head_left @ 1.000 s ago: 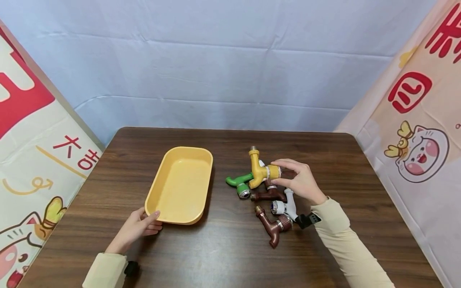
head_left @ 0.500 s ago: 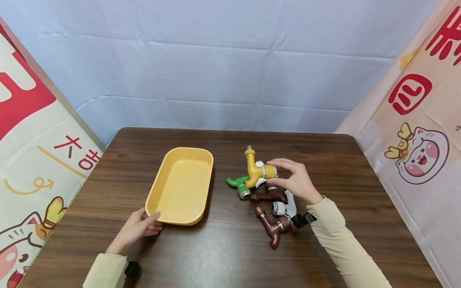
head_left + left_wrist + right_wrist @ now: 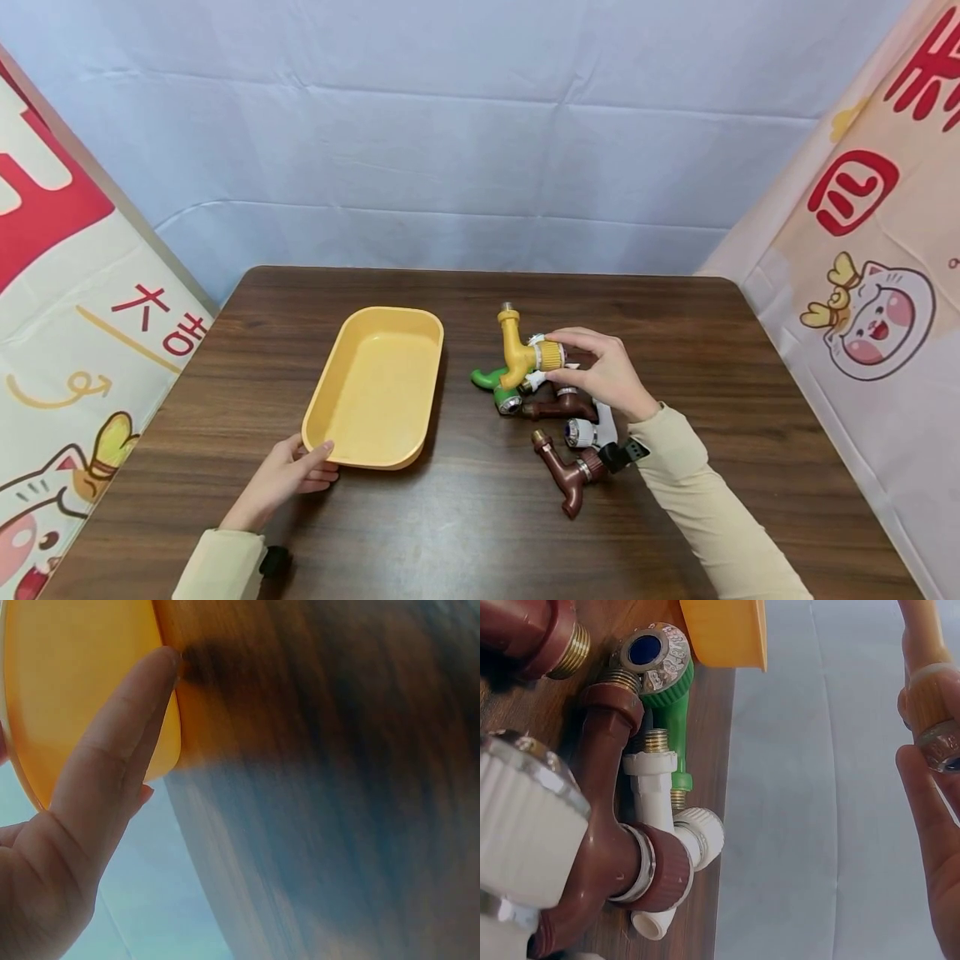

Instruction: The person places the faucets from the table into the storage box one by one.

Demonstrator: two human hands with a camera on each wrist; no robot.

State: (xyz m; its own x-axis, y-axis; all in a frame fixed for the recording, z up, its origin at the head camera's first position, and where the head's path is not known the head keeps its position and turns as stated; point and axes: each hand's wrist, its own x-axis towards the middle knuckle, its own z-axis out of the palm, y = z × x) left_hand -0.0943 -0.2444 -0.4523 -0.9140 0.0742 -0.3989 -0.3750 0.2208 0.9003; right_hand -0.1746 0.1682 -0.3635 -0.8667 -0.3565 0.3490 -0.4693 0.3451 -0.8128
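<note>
My right hand (image 3: 611, 375) pinches the ribbed knob of a yellow faucet (image 3: 516, 354) between thumb and fingers, holding it above several other faucets. Its threaded end points toward the back of the table. In the right wrist view the same yellow faucet (image 3: 924, 637) shows at the upper right, partly cut off. At the left, my left hand (image 3: 281, 477) holds the near left corner of a yellow tray (image 3: 375, 392), thumb over the rim and fingers along the outside. Nothing lies in the tray. The left wrist view shows a finger against the tray's wall (image 3: 169, 742).
Below the right hand lie a green faucet (image 3: 507, 400), a brown faucet (image 3: 558, 407) and a white faucet (image 3: 603, 425). Another brown faucet (image 3: 564, 475) lies nearer. A second white faucet (image 3: 652, 791) sits beside the green one. Behind the brown table (image 3: 645, 308) hangs a pale cloth (image 3: 480, 167).
My right hand has moved left with the yellow faucet, over the green one and closer to the tray. More of the white faucet behind it shows. The left hand and tray have stayed put.
</note>
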